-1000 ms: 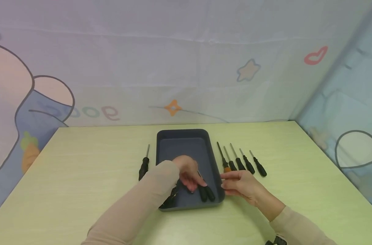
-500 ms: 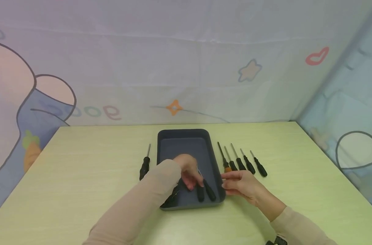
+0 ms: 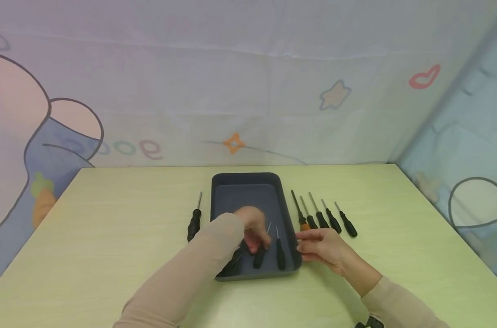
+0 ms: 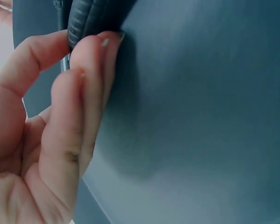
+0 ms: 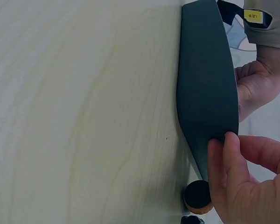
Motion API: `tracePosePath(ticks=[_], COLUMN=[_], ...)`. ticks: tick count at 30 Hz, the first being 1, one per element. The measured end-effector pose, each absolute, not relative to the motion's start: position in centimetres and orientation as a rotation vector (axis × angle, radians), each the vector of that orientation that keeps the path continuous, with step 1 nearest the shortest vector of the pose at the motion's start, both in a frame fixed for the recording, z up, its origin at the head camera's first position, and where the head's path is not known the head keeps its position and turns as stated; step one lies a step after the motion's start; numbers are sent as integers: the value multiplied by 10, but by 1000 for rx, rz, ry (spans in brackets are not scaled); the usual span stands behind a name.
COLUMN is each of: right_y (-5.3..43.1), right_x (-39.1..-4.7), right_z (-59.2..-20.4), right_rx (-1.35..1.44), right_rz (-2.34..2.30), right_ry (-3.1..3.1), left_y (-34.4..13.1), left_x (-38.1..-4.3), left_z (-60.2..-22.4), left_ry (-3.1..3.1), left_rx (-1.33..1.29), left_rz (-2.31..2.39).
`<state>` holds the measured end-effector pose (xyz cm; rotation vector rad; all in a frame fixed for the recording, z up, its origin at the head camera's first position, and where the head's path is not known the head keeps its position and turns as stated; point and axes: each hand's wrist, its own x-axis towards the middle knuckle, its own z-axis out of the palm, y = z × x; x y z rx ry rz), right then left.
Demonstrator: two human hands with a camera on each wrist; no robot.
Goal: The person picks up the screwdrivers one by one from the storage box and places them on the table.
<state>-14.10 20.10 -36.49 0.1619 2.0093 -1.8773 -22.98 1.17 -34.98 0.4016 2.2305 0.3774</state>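
My left hand [image 3: 254, 228] reaches down into a dark grey tray [image 3: 245, 178] and pinches a black-handled screwdriver [image 3: 258, 258], its thin shaft pointing away. In the left wrist view, the fingertips grip its ridged handle [image 4: 91, 18] close over the tray floor. To its right, a second screwdriver [image 3: 281, 255] lies in the tray. Other black tools [image 3: 230, 264] at the tray's near left are partly hidden by the left sleeve. My right hand [image 3: 326, 248] holds the tray's right rim between its fingertips; the right wrist view shows fingers against the outer wall [image 5: 207, 70].
Several screwdrivers [image 3: 320, 217] lie in a row on the table right of the tray, one with an orange and black handle [image 5: 197, 196]. A single black screwdriver [image 3: 194, 223] lies left of the tray. A printed cloth [image 3: 248, 91] hangs behind the table [image 3: 129, 205].
The screwdriver in my left hand has swung and shifted left, away from the second one beside it. That second one now lies straighter, with its shaft visible. My right hand stays at the rim.
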Motion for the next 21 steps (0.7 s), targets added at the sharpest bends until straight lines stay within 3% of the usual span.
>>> tracePosePath(ticks=[10,21], right_y=[202,201], right_x=[-141,-142], right_z=[-365,-365], right_rx=[162,171], right_rz=[-1878,-1879], right_ry=[2001,2006], left_y=[-5,-20], left_x=[-239,-246], left_z=[-351,-338], left_ry=[2098,2032], left_rx=[364,490], left_rz=[710,960])
